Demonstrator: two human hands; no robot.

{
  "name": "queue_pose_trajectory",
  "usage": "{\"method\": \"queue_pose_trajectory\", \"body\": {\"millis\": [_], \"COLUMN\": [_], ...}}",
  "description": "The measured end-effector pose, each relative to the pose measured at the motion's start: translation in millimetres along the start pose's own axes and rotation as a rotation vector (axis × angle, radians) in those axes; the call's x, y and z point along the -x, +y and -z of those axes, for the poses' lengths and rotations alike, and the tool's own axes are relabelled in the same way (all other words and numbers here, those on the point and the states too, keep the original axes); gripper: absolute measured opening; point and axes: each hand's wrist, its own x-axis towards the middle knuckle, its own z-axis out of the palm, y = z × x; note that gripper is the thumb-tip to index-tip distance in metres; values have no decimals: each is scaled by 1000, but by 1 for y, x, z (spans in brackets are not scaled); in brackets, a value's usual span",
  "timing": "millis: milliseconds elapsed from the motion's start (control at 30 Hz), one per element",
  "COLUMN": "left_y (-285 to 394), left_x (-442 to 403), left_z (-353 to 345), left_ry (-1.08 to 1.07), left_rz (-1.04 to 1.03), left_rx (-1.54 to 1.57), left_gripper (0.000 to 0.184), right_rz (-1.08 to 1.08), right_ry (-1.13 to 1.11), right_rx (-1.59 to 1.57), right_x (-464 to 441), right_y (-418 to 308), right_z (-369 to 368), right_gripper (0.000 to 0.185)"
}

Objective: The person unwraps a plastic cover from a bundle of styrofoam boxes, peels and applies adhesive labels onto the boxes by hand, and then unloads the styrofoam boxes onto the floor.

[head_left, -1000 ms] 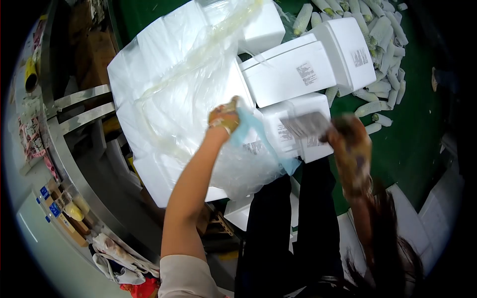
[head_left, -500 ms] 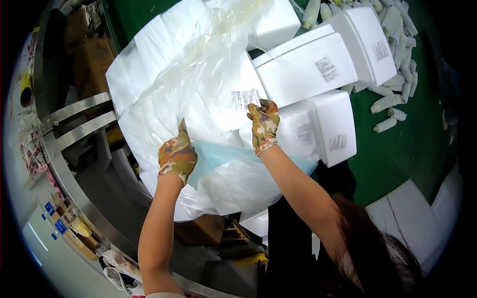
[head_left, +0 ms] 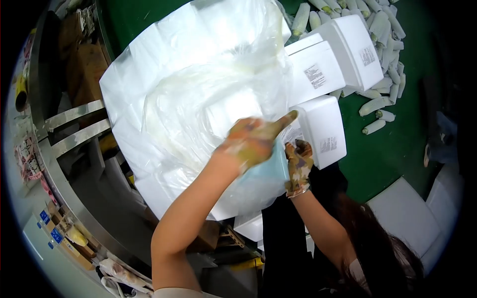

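Observation:
Clear plastic film [head_left: 174, 109] lies in loose folds over a group of white foam boxes [head_left: 314, 74]. My left hand [head_left: 251, 141], in a camouflage glove and blurred by motion, reaches across to the film's right side. Its fingers seem pinched on the film, one pointing right. Close by, my right hand [head_left: 299, 166], in a matching glove, has its fingers curled beside a box with a printed label [head_left: 328, 144]. What those fingers hold, if anything, is hidden. Light blue film [head_left: 271, 169] shows between the two hands.
Several long pale pieces of produce in white netting [head_left: 390, 54] lie on the green floor [head_left: 362, 149] at right. A metal-edged bench [head_left: 74, 186] curves along the left, cardboard boxes [head_left: 92, 67] behind it. White panels [head_left: 405, 211] lie at lower right.
My left hand has swept right, and the film has come with it, covering the label of the middle box. My right hand has moved down and right.

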Motion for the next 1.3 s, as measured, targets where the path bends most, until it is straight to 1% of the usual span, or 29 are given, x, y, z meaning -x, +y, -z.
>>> {"method": "queue_pose_trajectory", "body": {"millis": [33,67,100,133,167,200,233,267,300,333,367,400,433,500,533,633,667,733,767,833,867,933,1000,1067,1133,1200,1233,1267,1300], "left_y": [-7,-14,-9,-26,-47,-56,-96,-115,-122,-122,-157,-169,-136,-123,-121,-116,-113,-110,-109,-111,-111,-111,-111,-110,-114,-114,-112,-111,-111], "left_x": [-38,-72,-91,-113,-129,-114,-96,-66,-29,1,27,53,57,59,63,73,77,80,81,81,80,80,81,82,81,82,83,83,82], "left_z": [-15,-23,5,-11,-31,-24,-45,-27,-1,27,31,40,68,73,71,74,73,70,68,65,63,62,60,59,55,54,56,58,59], "left_ry": [-50,-127,-387,-431,-505,-448,-271,-365,-334,-319,-348,-65,-20,7,22,62,98,72,54,56,55,63,70,75,85,88,92,99,106], "left_rz": [-42,-56,29,-19,-22,133,126,184,239,442,514,605,709,665,624,593,585,611,632,625,617,604,592,642,629,619,627,636,638], "left_rx": [-28,-63,-28,-159,-430,-393,-356,-374,-484,-501,-590,-525,-411,-454,-485,-427,-381,-352,-320,-325,-328,-315,-300,-283,-286,-290,-283,-276,-271], "left_gripper": [77,80,79,69,45,23,18,21,19,17,18,20,20,18,16,15,15,16,16,16,17,17,17,17,17,17,18,18,18], "right_rz": [177,183,209,238,216,208,103,-4,46,9,23,42,54,98,68,-59,-58,102,103,170,172,197,148,54,31,194,63,149,289], "right_ry": [-17,-7,13,30,4,13,62,108,54,26,-41,-105,-167,-288,-296,-359,-376,-298,-301,-114,-108,46,94,102,116,322,295,334,251], "right_rx": [37,35,60,85,-50,-43,-85,-143,-132,-116,-99,-82,-95,-87,-251,-201,-133,112,112,453,455,532,475,600,601,572,494,418,428], "right_x": [-1,4,7,6,6,1,-2,-5,-12,-15,-19,-22,-25,-30,-30,-37,-43,-53,-51,-51,-51,-48,-51,-49,-51,-66,-83,-84,-86], "right_y": [11,14,16,17,21,15,3,-5,-9,-17,-17,-16,-15,-8,-7,-7,2,21,25,25,24,22,19,4,-2,12,21,14,10], "right_z": [1,3,3,5,11,19,26,30,33,28,20,11,-4,-42,-66,-124,-138,-161,-165,-167,-168,-169,-169,-164,-157,-142,-128,-117,-110], "right_gripper": [33,33,33,32,32,32,32,32,32,32,33,33,34,38,25,30,32,33,33,35,35,37,42,43,41,39,34,27,24]}}
